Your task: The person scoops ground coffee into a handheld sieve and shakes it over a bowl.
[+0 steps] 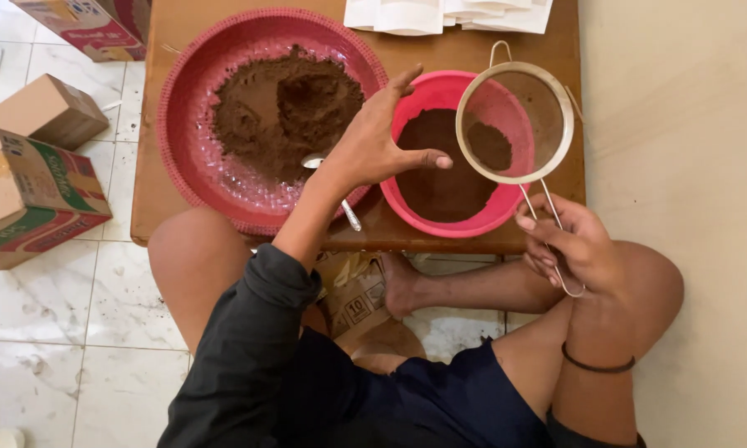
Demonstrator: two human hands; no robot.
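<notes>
Watching the head cam feed here, so going left to right. Over on the tile floor there are a couple of cardboard boxes [29,178], well apart from the action. Then comes the low wooden table [153,166], and on its left half sits a big woven red tray [178,108] with a heap of dark brown powder [282,112] spread across it. A metal spoon [328,182] lies at the tray's near edge, bowl end in the powder, handle poking out toward me.

My left hand [378,141] hovers open just above the gap between the tray and the pink bowl [440,217], fingers spread, thumb pointing right toward the sieve, gripping nothing. The bowl sits right beside the tray, touching or nearly so, with a layer of finer brown powder in the bottom.

The sieve [515,123] hangs over the right side of that bowl, just right of my left thumb. It's a round wire-mesh strainer with a metal rim, a small hook loop on the far side, and a little clump of brown powder resting in the mesh. Its thin wire handle runs down to my right hand [568,245], which is wrapped around it near my knee, off the table's edge.

Some white paper pouches [448,15] are stacked at the table's far edge.
</notes>
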